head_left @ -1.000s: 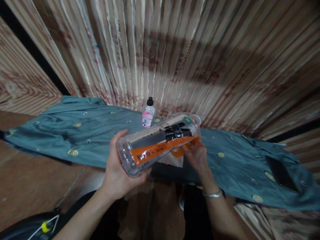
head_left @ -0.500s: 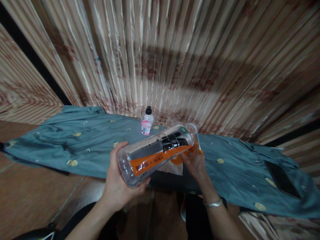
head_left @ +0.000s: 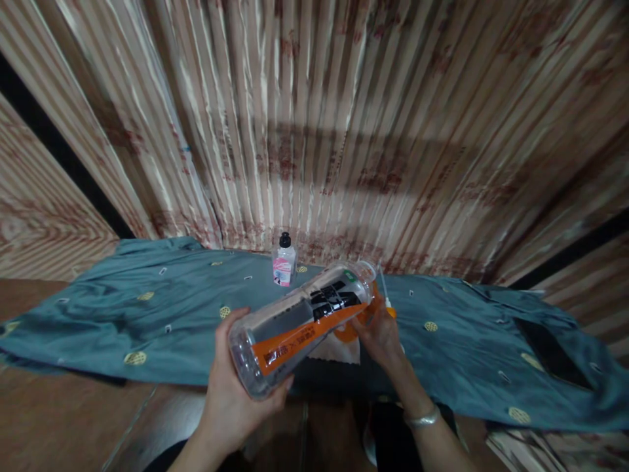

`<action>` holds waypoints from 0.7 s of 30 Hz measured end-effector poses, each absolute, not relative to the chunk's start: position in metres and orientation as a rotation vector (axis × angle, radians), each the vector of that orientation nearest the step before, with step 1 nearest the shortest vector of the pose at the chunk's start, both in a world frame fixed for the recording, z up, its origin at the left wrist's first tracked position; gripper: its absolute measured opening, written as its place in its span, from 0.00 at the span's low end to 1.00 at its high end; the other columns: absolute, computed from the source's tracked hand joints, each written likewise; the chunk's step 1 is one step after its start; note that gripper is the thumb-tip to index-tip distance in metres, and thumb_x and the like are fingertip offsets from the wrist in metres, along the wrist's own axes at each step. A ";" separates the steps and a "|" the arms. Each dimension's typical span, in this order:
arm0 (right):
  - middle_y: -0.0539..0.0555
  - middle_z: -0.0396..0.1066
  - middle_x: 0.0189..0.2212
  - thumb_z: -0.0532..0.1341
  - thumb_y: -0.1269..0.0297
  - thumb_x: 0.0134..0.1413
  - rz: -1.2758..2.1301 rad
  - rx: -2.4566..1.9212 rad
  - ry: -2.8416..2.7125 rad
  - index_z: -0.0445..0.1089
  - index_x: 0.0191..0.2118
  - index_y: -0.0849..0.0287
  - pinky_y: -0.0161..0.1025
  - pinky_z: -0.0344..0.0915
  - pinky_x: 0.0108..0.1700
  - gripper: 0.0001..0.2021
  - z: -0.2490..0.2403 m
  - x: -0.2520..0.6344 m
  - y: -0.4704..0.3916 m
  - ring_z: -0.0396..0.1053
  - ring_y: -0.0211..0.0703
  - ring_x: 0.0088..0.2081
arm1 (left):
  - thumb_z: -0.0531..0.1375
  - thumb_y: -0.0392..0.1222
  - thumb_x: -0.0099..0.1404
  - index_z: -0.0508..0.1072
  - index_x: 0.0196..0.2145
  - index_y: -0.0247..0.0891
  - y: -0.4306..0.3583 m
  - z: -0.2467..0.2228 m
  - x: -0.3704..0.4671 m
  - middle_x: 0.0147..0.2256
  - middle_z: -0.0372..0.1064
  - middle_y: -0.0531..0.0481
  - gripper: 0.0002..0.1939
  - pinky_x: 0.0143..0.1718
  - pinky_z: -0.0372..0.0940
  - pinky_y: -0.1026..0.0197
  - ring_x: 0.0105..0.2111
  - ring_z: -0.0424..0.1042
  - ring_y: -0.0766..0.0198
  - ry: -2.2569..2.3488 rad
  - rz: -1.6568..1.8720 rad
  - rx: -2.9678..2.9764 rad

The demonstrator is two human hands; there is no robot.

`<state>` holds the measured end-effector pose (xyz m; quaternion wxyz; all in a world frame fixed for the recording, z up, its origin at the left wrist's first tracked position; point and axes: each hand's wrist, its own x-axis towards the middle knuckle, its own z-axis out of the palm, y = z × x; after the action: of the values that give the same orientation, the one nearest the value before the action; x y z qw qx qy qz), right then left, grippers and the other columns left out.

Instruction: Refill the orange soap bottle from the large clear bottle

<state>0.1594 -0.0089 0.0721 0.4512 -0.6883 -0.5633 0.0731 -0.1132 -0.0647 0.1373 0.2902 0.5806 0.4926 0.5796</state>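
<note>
Left hand (head_left: 246, 380) wrapped round the big clear bottle (head_left: 302, 328)'s bottom, right hand (head_left: 381, 328) pinching near its neck, bottle leaning sideways above the blue-green cloth (head_left: 181, 328), neck up toward the right.

Large clear plastic bottle (head_left: 302, 328) with orange-and-black label, tilted, neck towards upper right, held above cloth

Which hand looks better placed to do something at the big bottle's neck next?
Probably the right hand: its fingers are close by the neck. The left hand grips the big bottle near its base, at the far end from the neck.
</note>
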 end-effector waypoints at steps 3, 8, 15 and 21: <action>0.67 0.84 0.43 0.62 0.43 0.56 0.181 -1.707 -1.371 0.67 0.62 0.61 0.62 0.78 0.48 0.34 0.072 0.158 -0.009 0.83 0.67 0.44 | 0.68 0.41 0.53 0.63 0.61 0.55 -0.064 0.137 -0.113 0.45 0.76 0.52 0.39 0.44 0.82 0.37 0.40 0.82 0.46 1.302 1.553 1.545; 0.68 0.83 0.48 0.62 0.41 0.57 0.183 -1.685 -1.380 0.67 0.64 0.60 0.61 0.79 0.49 0.36 0.075 0.156 -0.010 0.83 0.68 0.48 | 0.69 0.42 0.53 0.63 0.61 0.57 -0.063 0.134 -0.114 0.45 0.76 0.51 0.39 0.45 0.81 0.34 0.40 0.81 0.45 1.310 1.548 1.554; 0.66 0.84 0.46 0.63 0.45 0.57 0.189 -1.693 -1.366 0.68 0.64 0.59 0.61 0.79 0.48 0.34 0.076 0.155 -0.009 0.83 0.67 0.46 | 0.70 0.42 0.52 0.63 0.61 0.59 -0.062 0.131 -0.116 0.46 0.76 0.51 0.40 0.46 0.80 0.31 0.41 0.81 0.43 1.300 1.544 1.537; 0.67 0.83 0.47 0.62 0.42 0.56 0.203 -1.689 -1.377 0.69 0.62 0.61 0.58 0.79 0.50 0.35 0.076 0.157 -0.010 0.83 0.66 0.47 | 0.69 0.43 0.52 0.63 0.61 0.60 -0.061 0.130 -0.116 0.46 0.76 0.52 0.39 0.44 0.81 0.33 0.41 0.81 0.44 1.327 1.547 1.575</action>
<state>0.1566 -0.0097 0.0760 0.4588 -0.6857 -0.5590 0.0826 -0.1161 -0.0612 0.1301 0.2793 0.5870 0.4946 0.5768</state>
